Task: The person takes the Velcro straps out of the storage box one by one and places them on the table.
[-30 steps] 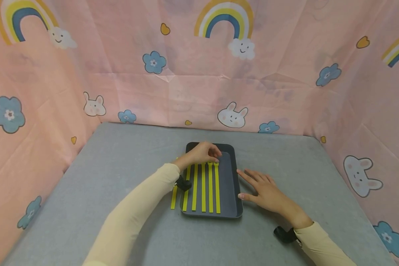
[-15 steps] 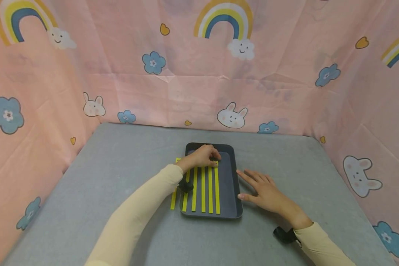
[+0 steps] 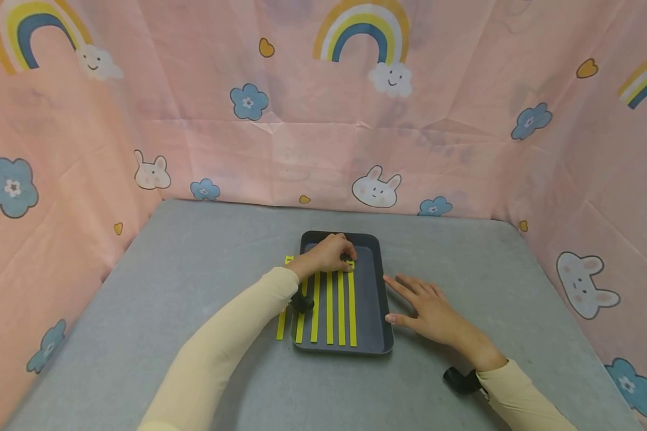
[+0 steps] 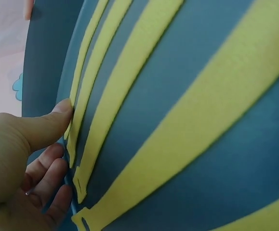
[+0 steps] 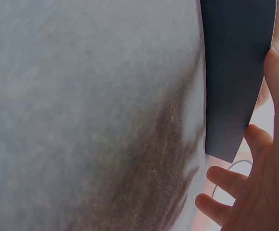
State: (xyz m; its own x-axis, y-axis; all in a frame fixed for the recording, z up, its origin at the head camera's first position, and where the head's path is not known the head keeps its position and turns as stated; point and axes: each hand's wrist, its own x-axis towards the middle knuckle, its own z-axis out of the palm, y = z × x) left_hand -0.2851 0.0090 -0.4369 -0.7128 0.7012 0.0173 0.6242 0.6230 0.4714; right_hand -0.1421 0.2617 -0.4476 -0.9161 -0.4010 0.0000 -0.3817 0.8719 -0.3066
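The left hand (image 3: 330, 254) pinches the far end of the rightmost yellow strip (image 3: 353, 317) in the dark tray (image 3: 369, 317), as far as its half-hidden fingertips show. The right hand (image 3: 431, 312), its grip loose and fingers spread, touches the tray's right side. Another strip (image 3: 280, 328) lies left of the tray on the bench (image 3: 463, 257).

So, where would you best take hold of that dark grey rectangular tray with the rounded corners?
Probably by the tray's raised rim on the long right side, coming from the right: the wall stands up there, and the bare right hand touches it. The left side looks less handy, with a flat yellow strip alongside.
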